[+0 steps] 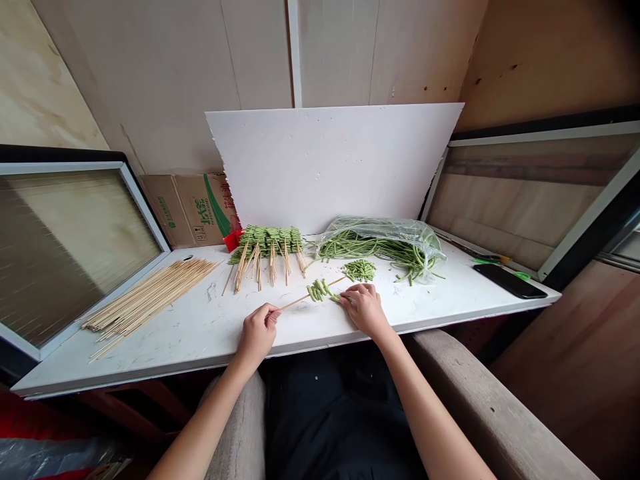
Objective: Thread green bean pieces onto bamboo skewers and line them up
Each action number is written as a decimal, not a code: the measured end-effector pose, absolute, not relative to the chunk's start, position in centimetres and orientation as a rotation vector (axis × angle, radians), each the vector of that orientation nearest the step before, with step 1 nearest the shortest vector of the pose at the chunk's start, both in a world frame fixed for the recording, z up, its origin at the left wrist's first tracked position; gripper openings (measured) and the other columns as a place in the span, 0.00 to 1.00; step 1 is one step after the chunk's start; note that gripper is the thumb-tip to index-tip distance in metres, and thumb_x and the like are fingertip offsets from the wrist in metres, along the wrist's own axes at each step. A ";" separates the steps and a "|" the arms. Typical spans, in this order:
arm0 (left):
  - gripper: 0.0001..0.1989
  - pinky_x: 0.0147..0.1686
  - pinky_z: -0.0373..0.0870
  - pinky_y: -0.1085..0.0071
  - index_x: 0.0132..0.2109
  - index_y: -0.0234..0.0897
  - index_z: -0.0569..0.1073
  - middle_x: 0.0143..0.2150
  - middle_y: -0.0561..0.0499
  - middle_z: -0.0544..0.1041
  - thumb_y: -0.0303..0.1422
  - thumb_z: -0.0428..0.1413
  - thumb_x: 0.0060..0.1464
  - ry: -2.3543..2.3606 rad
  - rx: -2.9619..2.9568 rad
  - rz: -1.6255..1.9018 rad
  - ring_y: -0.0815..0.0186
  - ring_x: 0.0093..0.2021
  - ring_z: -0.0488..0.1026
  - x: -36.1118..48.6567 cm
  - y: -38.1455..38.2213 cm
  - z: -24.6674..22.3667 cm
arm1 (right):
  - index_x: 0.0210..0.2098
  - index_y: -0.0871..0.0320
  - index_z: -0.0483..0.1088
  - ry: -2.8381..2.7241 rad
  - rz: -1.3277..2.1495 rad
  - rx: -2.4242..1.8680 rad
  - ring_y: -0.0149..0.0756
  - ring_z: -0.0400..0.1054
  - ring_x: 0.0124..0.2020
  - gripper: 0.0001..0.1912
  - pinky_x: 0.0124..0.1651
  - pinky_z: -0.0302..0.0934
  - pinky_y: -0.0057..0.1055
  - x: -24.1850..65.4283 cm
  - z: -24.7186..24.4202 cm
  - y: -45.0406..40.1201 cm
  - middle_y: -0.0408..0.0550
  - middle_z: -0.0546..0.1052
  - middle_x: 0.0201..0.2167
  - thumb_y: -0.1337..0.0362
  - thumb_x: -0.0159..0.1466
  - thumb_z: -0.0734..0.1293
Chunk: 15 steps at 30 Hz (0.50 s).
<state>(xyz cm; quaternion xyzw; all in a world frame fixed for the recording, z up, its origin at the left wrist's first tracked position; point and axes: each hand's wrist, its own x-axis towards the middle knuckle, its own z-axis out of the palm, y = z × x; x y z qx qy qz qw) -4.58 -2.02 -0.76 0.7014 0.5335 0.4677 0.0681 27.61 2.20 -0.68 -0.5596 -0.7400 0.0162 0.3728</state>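
Observation:
My left hand [259, 329] is closed around the near end of a thin wooden skewer [296, 302], which slants up to the right above the table. Several folds of green bean [317, 289] are threaded on the skewer's far part. My right hand [364, 307] pinches the loose end of the bean, just right of the threaded folds. Beyond it lies a small heap of short cut bean pieces [359, 270]. Finished bean skewers [270, 243] are stacked farther back, their bare sticks pointing toward me.
Bare skewers [150, 300] lie in a bundle at the left. A clear plastic bag [385, 233] of long green beans stands at the back right. A black phone [509, 281] lies at the right end of the white table [200, 340]. Behind are a cardboard box [187, 207] and a white board [335, 167].

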 end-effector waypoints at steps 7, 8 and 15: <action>0.10 0.35 0.69 0.70 0.37 0.40 0.76 0.29 0.52 0.78 0.35 0.53 0.66 1.598 2.101 1.394 0.64 0.30 0.75 -4.5 -2.0 -0.9 | 0.41 0.50 0.84 -1.797 0.200 -1.335 0.55 0.69 0.52 0.11 0.56 0.63 0.49 28.1 -0.3 2.5 0.53 0.84 0.42 0.53 0.66 0.72; 0.10 0.35 0.69 0.70 0.37 0.40 0.76 0.29 0.52 0.78 0.35 0.53 0.66 1.599 2.101 1.392 0.64 0.30 0.75 -4.5 -2.0 -0.9 | 0.41 0.51 0.84 -1.747 0.230 -1.312 0.55 0.70 0.52 0.12 0.55 0.64 0.48 28.3 -0.2 2.6 0.53 0.84 0.42 0.52 0.66 0.72; 0.11 0.35 0.69 0.70 0.37 0.40 0.76 0.29 0.52 0.77 0.35 0.53 0.67 1.568 2.124 1.395 0.64 0.30 0.75 -4.5 -2.0 -0.9 | 0.45 0.55 0.81 -1.323 0.686 -1.112 0.54 0.78 0.47 0.26 0.47 0.68 0.44 29.0 0.4 2.8 0.57 0.86 0.43 0.40 0.64 0.71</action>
